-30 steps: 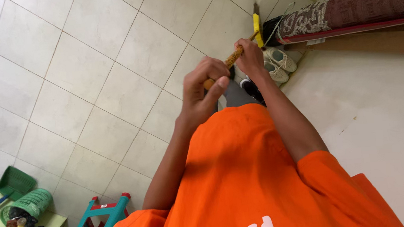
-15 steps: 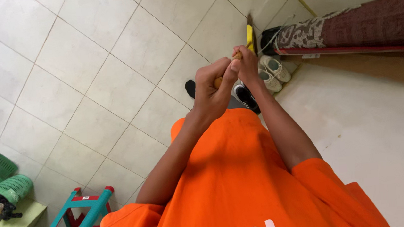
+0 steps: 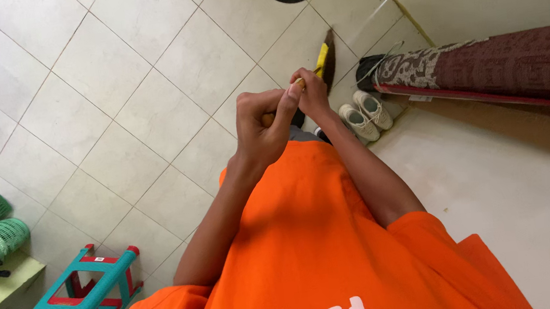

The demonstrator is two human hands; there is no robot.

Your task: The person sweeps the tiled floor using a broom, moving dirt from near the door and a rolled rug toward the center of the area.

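I am gripping a broom handle, a thin brownish stick, out in front of my chest and above the tiled floor. Most of it is hidden inside my fists; the yellow part and dark bristles are showing just past my knuckles, angling down toward the tiles. My left hand is clenching the near end, thumb pressing along the top. My right hand is closing around the stick just beyond, touching the left. A pair of white shoes is sitting by the rolled carpet. A teal stool is standing at lower left.
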